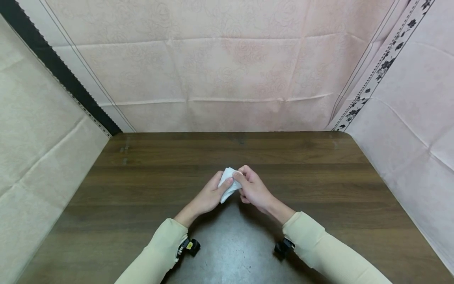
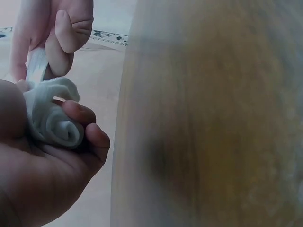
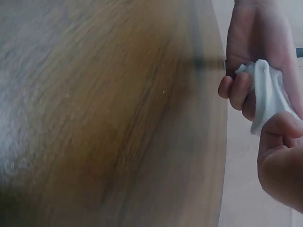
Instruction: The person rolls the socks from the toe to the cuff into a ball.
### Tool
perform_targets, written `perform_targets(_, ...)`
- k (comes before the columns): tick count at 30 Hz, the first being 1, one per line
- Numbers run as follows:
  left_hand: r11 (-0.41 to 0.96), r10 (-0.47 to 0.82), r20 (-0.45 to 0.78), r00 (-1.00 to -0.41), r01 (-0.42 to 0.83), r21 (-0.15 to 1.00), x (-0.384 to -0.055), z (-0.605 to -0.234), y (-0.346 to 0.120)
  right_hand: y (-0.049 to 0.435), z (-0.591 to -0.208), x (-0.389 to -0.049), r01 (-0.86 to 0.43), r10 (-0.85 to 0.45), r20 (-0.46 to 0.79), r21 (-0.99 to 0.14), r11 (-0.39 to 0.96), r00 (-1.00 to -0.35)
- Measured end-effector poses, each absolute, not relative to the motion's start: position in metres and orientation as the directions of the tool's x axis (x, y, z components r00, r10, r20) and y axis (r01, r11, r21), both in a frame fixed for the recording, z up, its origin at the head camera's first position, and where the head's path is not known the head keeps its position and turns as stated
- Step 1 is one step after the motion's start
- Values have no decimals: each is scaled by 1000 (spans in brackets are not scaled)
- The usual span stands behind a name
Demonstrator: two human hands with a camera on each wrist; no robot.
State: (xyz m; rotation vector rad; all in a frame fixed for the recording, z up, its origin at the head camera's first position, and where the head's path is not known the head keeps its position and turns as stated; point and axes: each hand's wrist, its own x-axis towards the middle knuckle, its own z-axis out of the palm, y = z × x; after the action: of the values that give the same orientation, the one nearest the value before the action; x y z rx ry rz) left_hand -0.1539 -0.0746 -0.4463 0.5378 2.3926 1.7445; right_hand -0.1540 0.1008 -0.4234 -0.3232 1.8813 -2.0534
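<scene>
A small white sock (image 1: 227, 190), rolled into a bundle, is held above the middle of the table by both hands. My left hand (image 1: 208, 196) grips the roll, thumb along its near side; the left wrist view shows the sock's spiral end (image 2: 59, 128) inside the curled fingers. My right hand (image 1: 257, 192) pinches the upper right edge of the sock between thumb and bent fingers. A stretched strip of the fabric (image 2: 37, 68) runs from the roll to the right hand. In the right wrist view, folds of the sock (image 3: 270, 94) stand between the two hands.
A dark wood-grain table (image 1: 142, 189) lies below the hands. Pale patterned cloth (image 1: 227, 71) hangs behind it, with more at the left (image 1: 39, 165) and right (image 1: 418, 118). Black camera mounts (image 1: 193, 247) sit at both wrists.
</scene>
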Motion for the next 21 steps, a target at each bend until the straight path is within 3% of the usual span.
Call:
perform_targets(8,328,412,116,-904,266,907,-154,-447,-75,107,-431,-157,-36,-334,28,-999,19,-942)
perform_targets(21,535,468,83,-880,357,766,-151,-444,-79,115,-439,-162,-68,-285,40,-993,92,-958)
